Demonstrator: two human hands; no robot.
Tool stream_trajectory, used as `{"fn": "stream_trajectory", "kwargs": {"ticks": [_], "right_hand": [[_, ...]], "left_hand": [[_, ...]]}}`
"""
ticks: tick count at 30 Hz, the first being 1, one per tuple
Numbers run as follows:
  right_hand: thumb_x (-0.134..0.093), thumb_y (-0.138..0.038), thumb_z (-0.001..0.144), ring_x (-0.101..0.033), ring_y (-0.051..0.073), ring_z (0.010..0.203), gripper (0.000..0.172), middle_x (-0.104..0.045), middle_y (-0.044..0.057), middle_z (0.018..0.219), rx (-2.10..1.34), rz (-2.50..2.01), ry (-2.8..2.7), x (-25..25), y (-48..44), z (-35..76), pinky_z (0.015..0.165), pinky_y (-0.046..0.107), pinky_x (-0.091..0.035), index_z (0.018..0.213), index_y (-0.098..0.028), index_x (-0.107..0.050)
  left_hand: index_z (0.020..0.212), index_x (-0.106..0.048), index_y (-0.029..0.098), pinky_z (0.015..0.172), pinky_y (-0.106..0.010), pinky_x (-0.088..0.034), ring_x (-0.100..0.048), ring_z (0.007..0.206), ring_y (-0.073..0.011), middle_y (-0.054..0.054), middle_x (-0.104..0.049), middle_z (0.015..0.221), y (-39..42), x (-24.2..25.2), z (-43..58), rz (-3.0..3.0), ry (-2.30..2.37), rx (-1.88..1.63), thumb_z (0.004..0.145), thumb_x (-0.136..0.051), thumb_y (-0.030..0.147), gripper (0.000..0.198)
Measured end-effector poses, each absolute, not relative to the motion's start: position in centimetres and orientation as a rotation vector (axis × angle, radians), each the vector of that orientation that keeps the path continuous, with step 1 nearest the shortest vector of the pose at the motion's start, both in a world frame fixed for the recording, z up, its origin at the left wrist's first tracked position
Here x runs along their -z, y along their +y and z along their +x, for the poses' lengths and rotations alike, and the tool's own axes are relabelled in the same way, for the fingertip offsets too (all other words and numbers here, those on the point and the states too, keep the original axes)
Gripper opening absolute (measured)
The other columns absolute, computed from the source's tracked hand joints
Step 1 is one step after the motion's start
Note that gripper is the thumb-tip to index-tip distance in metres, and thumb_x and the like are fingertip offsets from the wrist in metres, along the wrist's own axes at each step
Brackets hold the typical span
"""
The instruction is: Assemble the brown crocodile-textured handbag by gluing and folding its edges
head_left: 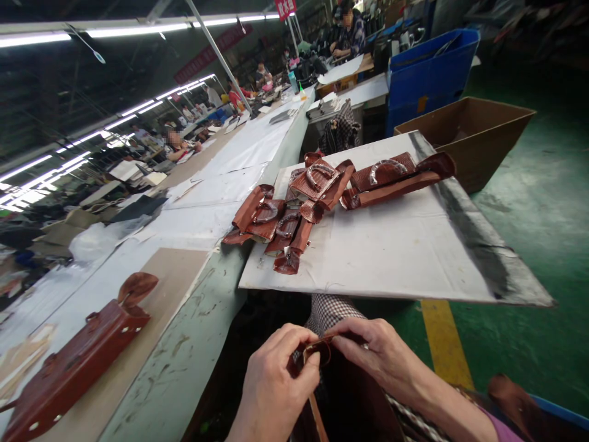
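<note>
Low in the middle of the head view, my left hand [279, 374] is closed on a brown leather piece [323, 354], pinching it between thumb and fingers. My right hand [368, 344] grips the same piece from the other side, its thumb and fingers pressed together close to my left hand. The piece curls into a loop between the hands, and a narrow brown strip [317, 418] hangs below it. Dark material lies under my hands, its shape hard to make out.
Several reddish-brown bag pieces [313, 179] with wrapped handles lie on a white board [391, 245]. A brown leather bag [83, 362] rests on the long table [197, 307] at left. A cardboard box [483, 141] and a blue bin [427, 73] stand at back right. People sit farther back.
</note>
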State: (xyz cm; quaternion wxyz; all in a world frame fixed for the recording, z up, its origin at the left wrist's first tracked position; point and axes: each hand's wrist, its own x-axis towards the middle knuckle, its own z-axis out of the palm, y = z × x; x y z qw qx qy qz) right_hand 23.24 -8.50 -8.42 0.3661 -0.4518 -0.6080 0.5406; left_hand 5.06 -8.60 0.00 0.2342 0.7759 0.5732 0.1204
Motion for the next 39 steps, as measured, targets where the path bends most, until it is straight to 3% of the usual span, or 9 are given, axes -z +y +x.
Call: {"fn": "stream_trajectory", "kwargs": {"ticks": [11,14,17,20,22,24,26,32,39], "right_hand": [[-0.053,-0.026,0.094,-0.065,0.014,0.073,0.02,-0.073,-0.001,0.082,-1.406,-1.124,-1.636,8.4,-8.1,23.7,0.069,0.023,-0.048,0.099,-0.022,-0.072],[-0.055,-0.012,0.087,-0.066,0.017,0.096,0.024,-0.072,0.002,0.103,-1.348,-1.029,-1.785,7.6,-7.8,24.7,0.089,0.026,-0.048,0.104,-0.021,-0.07],[-0.064,-0.007,0.077,-0.055,0.021,0.122,0.047,-0.06,0.008,0.133,-1.255,-0.941,-1.965,6.5,-7.4,25.1,0.106,0.03,-0.038,0.122,-0.017,-0.061],[-0.065,-0.016,0.084,-0.067,0.022,0.099,0.035,-0.072,0.007,0.109,-1.221,-0.985,-2.158,6.0,-6.9,24.5,0.084,0.028,-0.049,0.119,-0.017,-0.062],[-0.06,-0.016,0.089,-0.069,0.021,0.075,0.012,-0.074,0.006,0.082,-1.18,-1.037,-2.255,6.1,-6.6,23.8,0.062,0.026,-0.044,0.098,-0.015,-0.068],[-0.058,-0.013,0.088,-0.068,0.022,0.065,0.011,-0.072,0.008,0.072,-1.133,-1.061,-2.286,6.4,-6.5,23.3,0.055,0.026,-0.037,0.085,-0.013,-0.068],[-0.058,-0.01,0.085,-0.069,0.023,0.066,0.011,-0.072,0.01,0.073,-1.116,-1.056,-2.281,6.6,-6.5,23.2,0.055,0.027,-0.035,0.084,-0.012,-0.069],[-0.055,-0.017,0.091,-0.071,0.021,0.076,0.02,-0.076,0.006,0.082,-1.217,-1.005,-2.123,6.9,-7.0,24.1,0.062,0.025,-0.042,0.099,-0.02,-0.074],[-0.051,-0.034,0.093,-0.071,0.021,0.085,0.029,-0.076,0.005,0.094,-1.419,-0.965,-1.704,9.1,-6.9,26.2,0.077,0.028,-0.053,0.102,-0.018,-0.074]], "left_hand": [[0.084,-0.065,0.016,0.063,-0.026,-0.049,-0.062,0.065,-0.0151,-0.002,-0.065,0.073,-8.7,1.7,4.1,2.542,1.383,-0.518,0.094,-0.05,0.013,0.019],[0.08,-0.065,0.016,0.06,-0.026,-0.048,-0.061,0.063,-0.015,-0.002,-0.064,0.071,-8.8,1.6,4.5,2.522,1.374,-0.497,0.094,-0.05,0.013,0.021],[0.08,-0.066,0.017,0.059,-0.026,-0.046,-0.06,0.063,-0.015,-0.002,-0.064,0.07,-8.8,1.4,5.1,2.482,1.373,-0.469,0.094,-0.049,0.012,0.023],[0.075,-0.065,0.017,0.058,-0.026,-0.044,-0.059,0.063,-0.0152,-0.002,-0.062,0.069,-8.8,1.1,5.9,2.421,1.378,-0.461,0.092,-0.048,0.011,0.025],[0.072,-0.065,0.017,0.057,-0.025,-0.043,-0.059,0.066,-0.0156,-0.002,-0.062,0.069,-8.8,0.8,6.4,2.353,1.409,-0.434,0.09,-0.049,0.011,0.025],[0.076,-0.066,0.018,0.059,-0.024,-0.044,-0.06,0.068,-0.0153,-0.002,-0.064,0.074,-8.9,0.3,6.7,2.195,1.466,-0.404,0.089,-0.054,0.015,0.018],[0.089,-0.067,0.02,0.062,-0.023,-0.047,-0.061,0.069,-0.0141,0.0,-0.068,0.082,-9.1,-0.2,6.7,1.966,1.513,-0.412,0.088,-0.06,0.021,0.007],[0.105,-0.065,0.019,0.082,-0.028,-0.052,-0.066,0.096,-0.0205,-0.006,-0.071,0.104,-9.7,0.1,5.1,1.334,1.344,-0.649,0.092,-0.058,0.039,0.025],[0.103,-0.062,0.014,0.071,-0.025,-0.051,-0.065,0.089,-0.0179,-0.007,-0.07,0.101,-9.6,3.4,1.7,0.963,1.544,-0.938,0.088,-0.067,0.035,0.026]]}}
